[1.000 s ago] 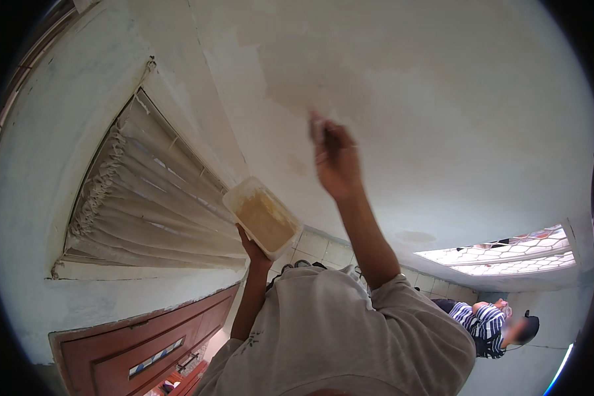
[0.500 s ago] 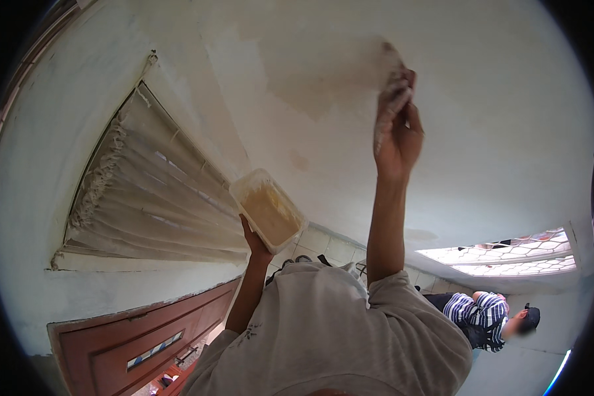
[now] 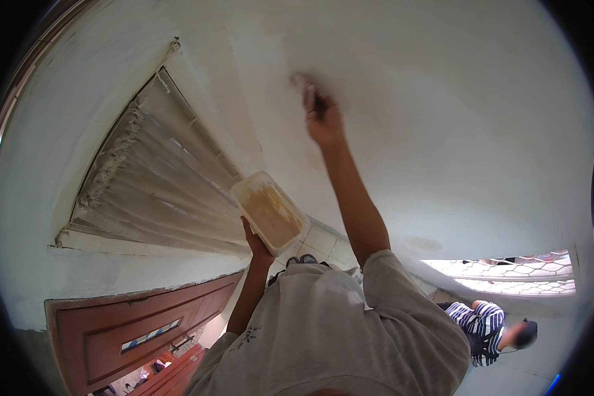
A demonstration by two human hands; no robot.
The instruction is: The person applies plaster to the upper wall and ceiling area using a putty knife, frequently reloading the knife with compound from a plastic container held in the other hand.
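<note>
My left hand (image 3: 257, 244) is closed round a translucent rectangular plastic tub (image 3: 269, 212) with beige paste in it, held low in front of me. My right arm reaches up to the off-white wall (image 3: 429, 132), where paler and beige patches show. My right hand (image 3: 320, 112) is closed on something small near the wall. Motion blurs both the hand and what it holds, so I cannot make that thing out, nor whether it touches the surface.
A curtained window (image 3: 158, 171) is at left, above a red-brown door (image 3: 89, 346). Tiled floor (image 3: 323, 241) shows below the tub. At right are a window with a mesh grille (image 3: 498, 270) and, below it, another person (image 3: 482, 327) in stripes and a dark cap.
My right hand swept right and up along the wall half a second ago, and is now back leftward, higher than a second ago. My left hand with the tub has moved only slightly.
</note>
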